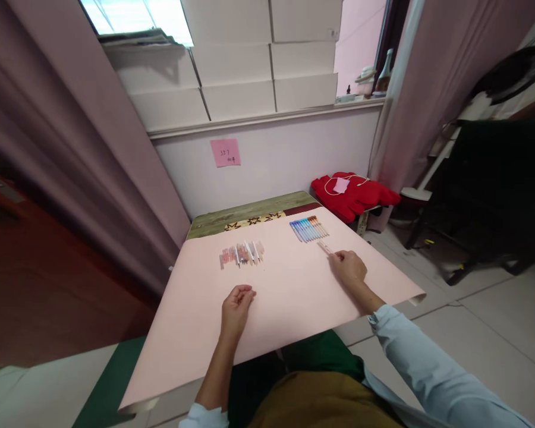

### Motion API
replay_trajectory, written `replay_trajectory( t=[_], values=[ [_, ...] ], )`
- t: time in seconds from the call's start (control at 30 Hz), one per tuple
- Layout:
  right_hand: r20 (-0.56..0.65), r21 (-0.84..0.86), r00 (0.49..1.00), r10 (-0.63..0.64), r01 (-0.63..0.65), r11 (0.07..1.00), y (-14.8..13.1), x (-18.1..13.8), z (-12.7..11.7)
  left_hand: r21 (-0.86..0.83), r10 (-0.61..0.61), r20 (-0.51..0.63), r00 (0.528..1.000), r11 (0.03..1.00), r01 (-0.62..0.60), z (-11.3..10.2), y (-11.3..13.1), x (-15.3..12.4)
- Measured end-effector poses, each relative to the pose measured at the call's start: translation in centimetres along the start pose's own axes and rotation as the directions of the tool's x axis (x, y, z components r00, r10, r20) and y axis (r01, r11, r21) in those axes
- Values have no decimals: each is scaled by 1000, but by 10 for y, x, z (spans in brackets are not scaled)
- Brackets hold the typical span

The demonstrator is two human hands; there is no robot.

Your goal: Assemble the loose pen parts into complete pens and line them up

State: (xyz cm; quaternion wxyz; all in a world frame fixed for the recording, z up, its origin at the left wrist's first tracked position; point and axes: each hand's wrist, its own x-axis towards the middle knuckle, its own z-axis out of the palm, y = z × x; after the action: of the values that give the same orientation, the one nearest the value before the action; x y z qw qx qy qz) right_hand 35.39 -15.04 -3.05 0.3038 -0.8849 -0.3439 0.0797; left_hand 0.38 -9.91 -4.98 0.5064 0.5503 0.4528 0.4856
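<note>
A pink sheet (285, 297) covers a small table in front of me. My right hand (348, 266) rests on the sheet with fingers closed round a thin clear pen (324, 246) that points toward a row of blue and orange pens (308, 229) at the far right. My left hand (237, 306) lies near the middle of the sheet, fingers curled loosely, with nothing visible in it. Beyond it sits a row of small pink and white items (242, 254).
A wooden table edge (249, 213) shows beyond the sheet. A red garment (354, 195) lies on a stool to the right. Curtains (84, 148) hang on the left and right. White boxes (249, 65) stack on the sill; a pink note (225, 152) is on the wall.
</note>
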Motion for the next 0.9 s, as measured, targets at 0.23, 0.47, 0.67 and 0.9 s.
replay_trajectory(
  t=[0.23, 0.47, 0.67, 0.9],
  values=[
    [-48, 33, 998, 41, -39, 999, 10, 6, 6, 21, 27, -24, 999, 999, -27, -2, 6, -18],
    [-90, 79, 994, 55, -48, 996, 21, 13, 6, 95, 42, 23, 999, 995, -44, -7, -1, -14],
    [-55, 24, 998, -20, 21, 999, 17, 14, 15, 111, 56, 38, 998, 992, -60, -9, -7, -11],
    [-96, -14, 995, 0, -1, 1000, 17, 15, 22, 93, 67, 56, 996, 993, -72, -11, -11, -9]
  ],
)
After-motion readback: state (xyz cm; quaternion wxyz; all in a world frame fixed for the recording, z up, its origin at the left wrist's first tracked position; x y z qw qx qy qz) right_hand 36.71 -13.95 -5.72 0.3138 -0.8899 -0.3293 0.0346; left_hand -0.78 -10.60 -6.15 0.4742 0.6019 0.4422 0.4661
